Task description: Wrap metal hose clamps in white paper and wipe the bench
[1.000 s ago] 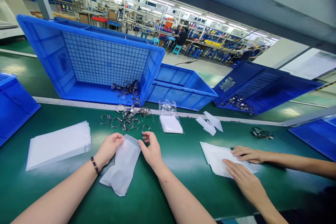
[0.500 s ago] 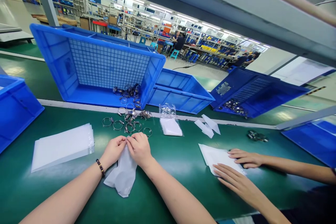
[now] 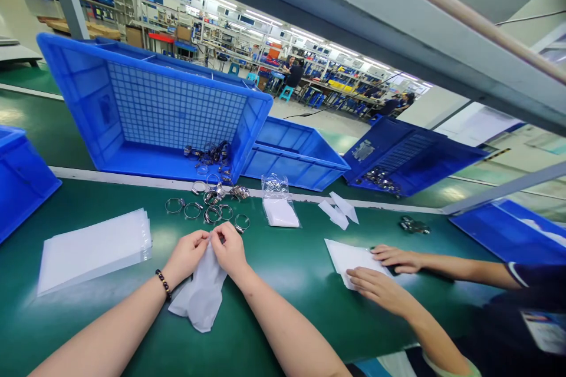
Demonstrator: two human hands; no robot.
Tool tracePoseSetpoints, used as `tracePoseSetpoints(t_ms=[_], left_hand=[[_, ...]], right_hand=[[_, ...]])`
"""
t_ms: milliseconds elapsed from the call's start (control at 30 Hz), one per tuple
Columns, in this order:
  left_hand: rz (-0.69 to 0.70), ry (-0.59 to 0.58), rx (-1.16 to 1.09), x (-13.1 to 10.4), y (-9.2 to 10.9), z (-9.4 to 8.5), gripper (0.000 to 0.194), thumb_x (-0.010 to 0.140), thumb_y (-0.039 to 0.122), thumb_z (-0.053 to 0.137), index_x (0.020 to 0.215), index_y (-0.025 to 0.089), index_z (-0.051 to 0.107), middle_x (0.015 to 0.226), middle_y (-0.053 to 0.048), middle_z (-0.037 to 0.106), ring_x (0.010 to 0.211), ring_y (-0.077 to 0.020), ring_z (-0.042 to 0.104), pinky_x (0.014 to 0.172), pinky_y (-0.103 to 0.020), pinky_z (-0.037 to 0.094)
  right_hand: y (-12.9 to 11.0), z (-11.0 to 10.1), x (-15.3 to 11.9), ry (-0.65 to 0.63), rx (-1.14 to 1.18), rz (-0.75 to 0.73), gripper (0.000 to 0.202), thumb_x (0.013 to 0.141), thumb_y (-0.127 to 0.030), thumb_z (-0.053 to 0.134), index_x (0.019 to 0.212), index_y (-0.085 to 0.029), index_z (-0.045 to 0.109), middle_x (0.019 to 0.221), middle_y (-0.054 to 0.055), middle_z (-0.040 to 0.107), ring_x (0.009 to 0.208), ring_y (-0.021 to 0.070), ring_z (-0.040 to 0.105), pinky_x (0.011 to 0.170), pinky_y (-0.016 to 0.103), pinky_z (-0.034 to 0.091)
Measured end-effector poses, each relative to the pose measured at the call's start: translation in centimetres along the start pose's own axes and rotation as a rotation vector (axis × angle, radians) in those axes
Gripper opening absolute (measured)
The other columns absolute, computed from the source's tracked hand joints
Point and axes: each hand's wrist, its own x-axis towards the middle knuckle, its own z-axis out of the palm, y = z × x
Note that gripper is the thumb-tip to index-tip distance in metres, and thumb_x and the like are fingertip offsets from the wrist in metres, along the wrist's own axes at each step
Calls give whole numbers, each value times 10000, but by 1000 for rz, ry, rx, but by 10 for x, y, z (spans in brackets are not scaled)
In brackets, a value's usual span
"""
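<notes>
My left hand (image 3: pixel 187 255) and my right hand (image 3: pixel 230 248) meet at the top edge of a small translucent plastic bag (image 3: pixel 200 294), both pinching its opening. The bag hangs down onto the green table towards me. Just beyond my fingers lie several loose metal hose clamps (image 3: pixel 211 209). More clamps sit in the tilted blue crate (image 3: pixel 132 106) behind them.
A stack of empty bags (image 3: pixel 91 247) lies at my left. A filled bag (image 3: pixel 276 206) lies right of the clamps. A co-worker's hands (image 3: pixel 384 274) press on white bags (image 3: pixel 342 254) at the right. Other blue crates (image 3: pixel 300 153) line the back.
My right hand came in from the bag's right corner to join my left at the opening; the bag bunched narrower. The co-worker's hands shifted slightly left.
</notes>
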Motion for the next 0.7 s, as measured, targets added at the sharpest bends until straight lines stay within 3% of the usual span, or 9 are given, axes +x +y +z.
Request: tracePoseSetpoints(t_ms=[200, 367, 533, 700], left_hand=[[-43, -13, -31, 2, 3, 0, 284, 799, 352, 438, 864, 144, 621, 773, -24, 614, 704, -151, 502, 650, -242, 368], [-140, -26, -83, 4, -3, 1, 260, 773, 371, 457, 840, 154, 584, 594, 33, 488, 517, -106, 376, 496, -217, 281], [-179, 2, -161, 6, -14, 3, 231, 758, 363, 483, 842, 165, 566, 537, 56, 436, 467, -98, 378, 454, -199, 259], [-211, 18, -194, 5, -12, 2, 279, 747, 339, 483, 931, 156, 585, 550, 44, 489, 466, -111, 426, 450, -204, 280]], right_hand=[[2, 0, 2, -18, 253, 261, 157, 782, -289, 502, 691, -180, 569, 710, -3, 548, 647, 118, 490, 618, 249, 395], [9, -6, 9, 59, 559, 489, 188, 735, -354, 564, 668, -179, 542, 569, -49, 468, 526, 83, 394, 521, 226, 316], [18, -33, 23, 149, 911, 643, 268, 604, -379, 693, 660, -171, 533, 603, -34, 555, 450, 53, 404, 422, 195, 273], [25, -67, 32, 125, 981, 660, 344, 542, -372, 793, 660, -167, 543, 611, -25, 590, 462, 67, 496, 408, 185, 378]])
